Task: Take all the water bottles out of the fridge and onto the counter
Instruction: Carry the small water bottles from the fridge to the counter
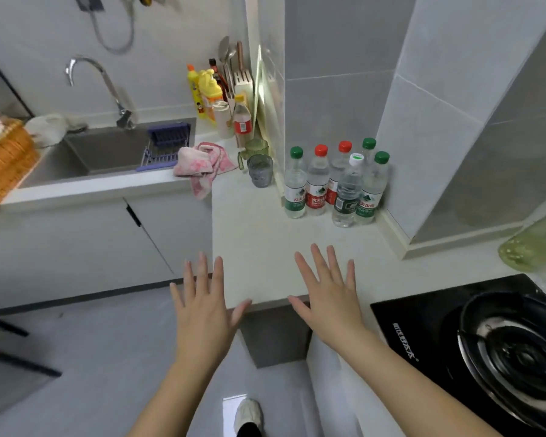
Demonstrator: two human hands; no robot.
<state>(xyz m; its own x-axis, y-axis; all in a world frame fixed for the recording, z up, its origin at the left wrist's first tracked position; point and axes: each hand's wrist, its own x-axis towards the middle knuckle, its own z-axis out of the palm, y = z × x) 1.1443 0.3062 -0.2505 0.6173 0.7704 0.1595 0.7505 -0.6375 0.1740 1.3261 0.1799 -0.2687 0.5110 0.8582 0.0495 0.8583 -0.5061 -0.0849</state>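
The fingers (202,269) of the left hand (204,313) are straight and fanned apart, gripping nothing. They lie at lower centre of the frame, with their tips over the near edge of the pale counter (256,234) and the palm above the grey floor. Just to the right, the fingers (317,261) of the right hand (331,305) are spread in the same released way over the counter's near corner, also empty. Whether either hand actually touches the surface cannot be told. Both bare forearms run down to the bottom edge of the frame. Beyond the hands and well apart from them, six water bottles (318,187) stand upright in a tight cluster at centre right, in the corner where the counter meets the grey tiled walls. Three have green caps and two have red. A white-capped bottle (348,197) stands nearest the hands. Just left of the cluster are two tinted glasses (259,171), and further left a pink cloth (202,162) droops over the counter edge. In the upper left are the sink (108,152) with its curved faucet (98,80) and a purple rack (167,138). Yellow detergent bottles (206,93) stand at upper centre, and a wicker basket (4,162) sits at the left edge. At lower right a dark pan (517,345) rests on a black cooktop (423,323). A white shoe (248,414) shows at bottom centre.
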